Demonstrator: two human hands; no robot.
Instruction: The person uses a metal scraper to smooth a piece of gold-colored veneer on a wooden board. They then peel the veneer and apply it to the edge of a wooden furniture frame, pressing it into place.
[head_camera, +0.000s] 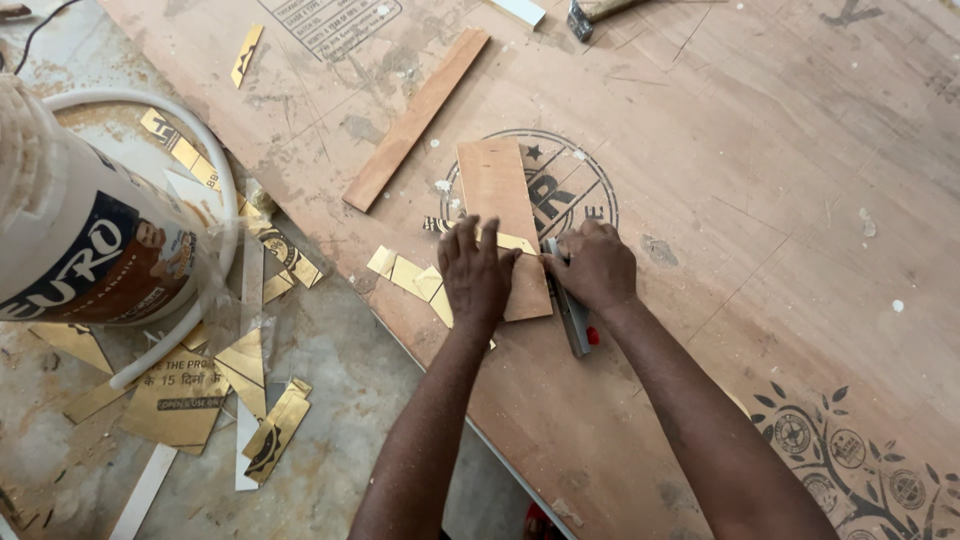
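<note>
left hand (475, 275) flat, fingers spread, pinning small ply piece (497, 200) mid-frame on big board (750, 200). right hand (595, 265) closed round knife (572, 315) at piece's right edge. piece looks light, stiff, slidey; press near lower end, fingers off cut line.

The supporting surface is a large plywood sheet (760, 200) with dark printed stamps, laid over a dusty concrete floor (340, 400); its near-left edge runs diagonally. Directly on the sheet lie a small rectangular wood panel (497, 190) near that edge, a long narrow wood strip (417, 118) further in, gold-coloured laminate offcuts (405, 272) at the edge, a utility knife (572, 312) beside the panel, and a hammer head (580, 20) at the far edge. On the floor stand a white adhesive tub (70, 250) and scattered gold scraps (180, 395).
</note>
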